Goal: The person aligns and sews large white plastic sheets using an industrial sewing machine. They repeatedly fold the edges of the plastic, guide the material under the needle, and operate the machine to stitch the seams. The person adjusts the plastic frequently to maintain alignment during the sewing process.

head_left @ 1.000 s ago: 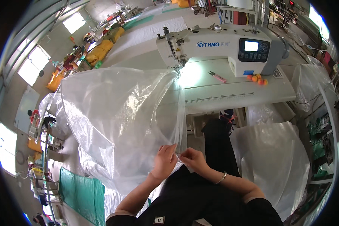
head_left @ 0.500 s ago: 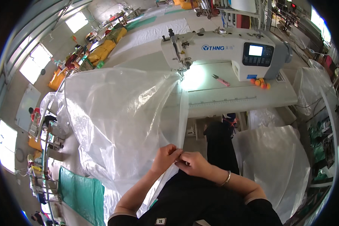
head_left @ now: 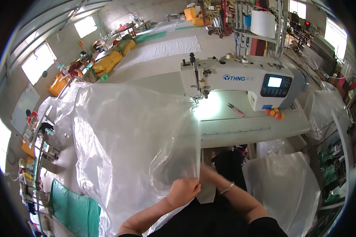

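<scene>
A large clear plastic sheet (head_left: 118, 130) hangs over the left part of the sewing table (head_left: 225, 136) and down toward my lap. Its right edge runs up to the needle area of a white sewing machine (head_left: 229, 79), under a bright lamp. My left hand (head_left: 184, 191) is closed on that edge near my lap, fingers curled round the film. Just beyond it, my right hand (head_left: 206, 173) is at the same edge, smeared by motion and partly behind the film, so its fingers cannot be made out. A bracelet sits on the right wrist.
Pink-handled thread snips (head_left: 236, 110) and several small orange balls (head_left: 275, 113) lie on the table by the machine. More clear plastic (head_left: 283, 189) is heaped at the right. A green sheet (head_left: 73, 209) lies on the floor at left. A thread cone (head_left: 262, 24) stands behind the machine.
My hands, together at the sheet's edge before, are now apart. The right has moved forward along the edge; the left still grips the film. The view has tilted up, so the machine appears lower.
</scene>
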### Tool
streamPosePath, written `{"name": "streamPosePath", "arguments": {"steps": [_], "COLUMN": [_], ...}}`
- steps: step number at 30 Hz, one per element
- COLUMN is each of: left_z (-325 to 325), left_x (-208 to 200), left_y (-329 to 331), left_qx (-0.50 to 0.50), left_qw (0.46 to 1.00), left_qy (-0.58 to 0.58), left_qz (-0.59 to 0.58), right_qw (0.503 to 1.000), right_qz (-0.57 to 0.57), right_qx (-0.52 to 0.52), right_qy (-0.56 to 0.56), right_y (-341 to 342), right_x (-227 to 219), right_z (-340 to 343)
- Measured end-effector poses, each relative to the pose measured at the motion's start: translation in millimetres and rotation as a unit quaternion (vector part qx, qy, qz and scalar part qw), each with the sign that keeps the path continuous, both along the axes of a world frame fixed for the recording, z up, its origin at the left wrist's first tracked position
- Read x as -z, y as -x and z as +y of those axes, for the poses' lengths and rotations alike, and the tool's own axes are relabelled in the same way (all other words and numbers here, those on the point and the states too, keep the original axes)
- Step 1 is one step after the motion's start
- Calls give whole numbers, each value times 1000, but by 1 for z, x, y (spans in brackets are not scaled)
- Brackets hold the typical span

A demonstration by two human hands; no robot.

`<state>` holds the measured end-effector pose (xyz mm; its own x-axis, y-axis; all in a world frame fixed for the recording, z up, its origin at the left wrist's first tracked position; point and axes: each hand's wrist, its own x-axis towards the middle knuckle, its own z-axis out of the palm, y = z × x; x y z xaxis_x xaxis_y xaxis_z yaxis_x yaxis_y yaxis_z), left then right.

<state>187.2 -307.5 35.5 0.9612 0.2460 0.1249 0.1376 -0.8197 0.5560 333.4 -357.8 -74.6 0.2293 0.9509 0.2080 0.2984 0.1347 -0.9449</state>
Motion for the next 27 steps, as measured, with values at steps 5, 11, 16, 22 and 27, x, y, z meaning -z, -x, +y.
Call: {"name": "streamPosePath", "arguments": {"steps": [5, 11, 16, 22, 27], "left_z": [0, 5, 20, 28, 35], "left_x": [3, -3, -8, 18, 28], "left_y": [5, 4, 8, 12, -9], "left_qx": [-18, -17, -8, -38, -41], "left_qw": [998, 997, 990, 992, 993], "left_qy": [43, 49, 122, 91, 59], "left_qz": [-30, -60, -64, -72, -94], "right_qw": [921, 832, 795, 789, 777], "right_qz": [-213, -400, -478, -461, -476], "right_qx": [324, 338, 282, 273, 259], "right_qy": [24, 182, 246, 300, 320], "right_y": [-107, -153, -131, -91, -109], "right_x": [-79, -79, -81, -87, -88], "right_z": [64, 126, 126, 104, 118]}}
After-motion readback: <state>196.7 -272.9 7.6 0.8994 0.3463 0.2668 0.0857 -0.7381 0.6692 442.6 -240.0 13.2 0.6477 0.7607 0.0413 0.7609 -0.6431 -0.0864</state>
